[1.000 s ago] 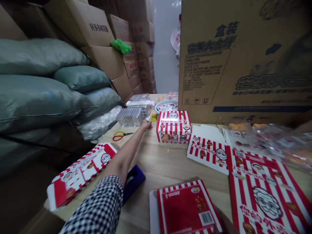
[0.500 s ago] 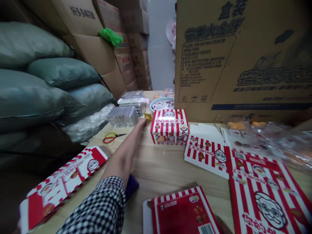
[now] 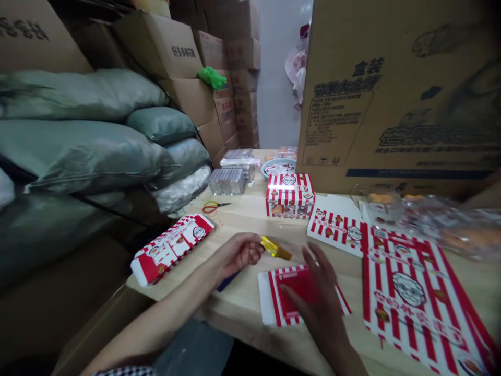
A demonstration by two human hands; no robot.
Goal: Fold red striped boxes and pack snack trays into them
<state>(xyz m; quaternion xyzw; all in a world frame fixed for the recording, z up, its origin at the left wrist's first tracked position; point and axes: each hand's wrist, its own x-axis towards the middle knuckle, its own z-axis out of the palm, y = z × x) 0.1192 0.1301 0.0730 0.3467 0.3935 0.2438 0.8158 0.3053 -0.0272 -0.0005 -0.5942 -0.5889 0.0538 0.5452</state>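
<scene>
Centrally, the left hand (image 3: 241,255) is closed, its thumb and fingers pinching one end of a small, shiny yellow-gold foil packet (image 3: 276,247). The packet lies to the right of that hand, apparently held above the pale wooden table (image 3: 245,222), and occupies the gap between the two hands. Its long axis runs chiefly from left to right, dipping a little toward the person at the free end, which points at the fingers of the right hand (image 3: 323,295). Of the two, the left hand is nearer, being in contact; the right appears just apart from the free end. The right hand is open, thumb and fingers spread, with nothing visible in its grip; motion blurs it.

Below the right hand lies a flat, red-and-white striped carton with a plain red panel (image 3: 295,278); contact between them cannot be determined. A dark blue object (image 3: 227,282), mostly hidden, shows beneath the left hand. Farther out stand an upright, red-and-white striped assembled box (image 3: 290,196) and, to its left, scissors with red and yellow handles (image 3: 210,207), near clear plastic packs (image 3: 227,181).
</scene>
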